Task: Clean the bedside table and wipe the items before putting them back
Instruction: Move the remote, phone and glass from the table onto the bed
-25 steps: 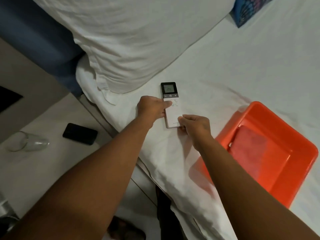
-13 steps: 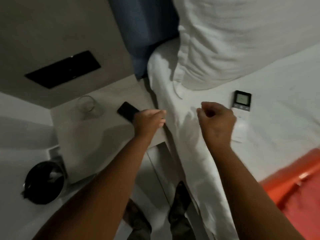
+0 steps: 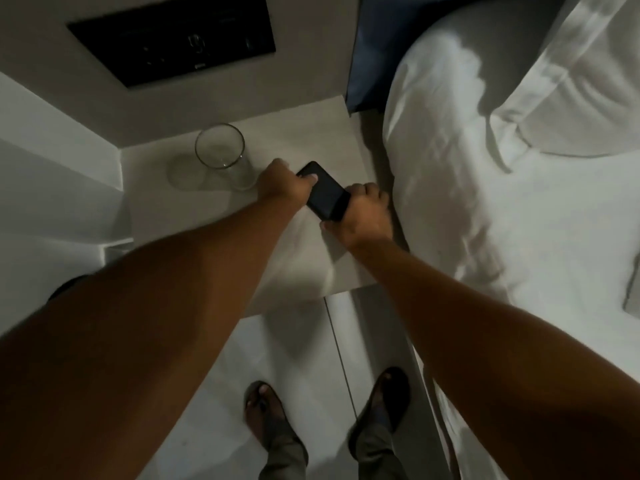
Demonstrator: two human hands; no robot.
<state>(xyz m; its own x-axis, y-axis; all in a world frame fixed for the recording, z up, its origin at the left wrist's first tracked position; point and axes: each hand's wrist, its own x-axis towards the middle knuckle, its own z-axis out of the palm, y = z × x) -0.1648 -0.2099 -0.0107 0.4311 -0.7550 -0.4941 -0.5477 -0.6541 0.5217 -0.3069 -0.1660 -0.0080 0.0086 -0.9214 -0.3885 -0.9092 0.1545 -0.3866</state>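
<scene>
A black phone (image 3: pixel 323 192) lies on the pale bedside table (image 3: pixel 311 133), near its right side. My left hand (image 3: pixel 285 185) grips the phone's far left end, thumb on its top face. My right hand (image 3: pixel 363 213) holds its near right end, fingers wrapped around the edge. A clear drinking glass (image 3: pixel 221 152) stands on the table to the left of the phone, apart from my hands. A sliver of the remote (image 3: pixel 632 292) shows on the bed at the right edge.
The bed with a white sheet (image 3: pixel 502 220) and pillow (image 3: pixel 571 81) lies right of the table. A dark panel (image 3: pixel 173 39) sits on the wall behind the table. My feet in sandals (image 3: pixel 263 407) stand on the tiled floor below.
Both hands left the remote on the bed and moved left to the bedside table. They have taken hold of the black phone. The view turned from the bed to the table.
</scene>
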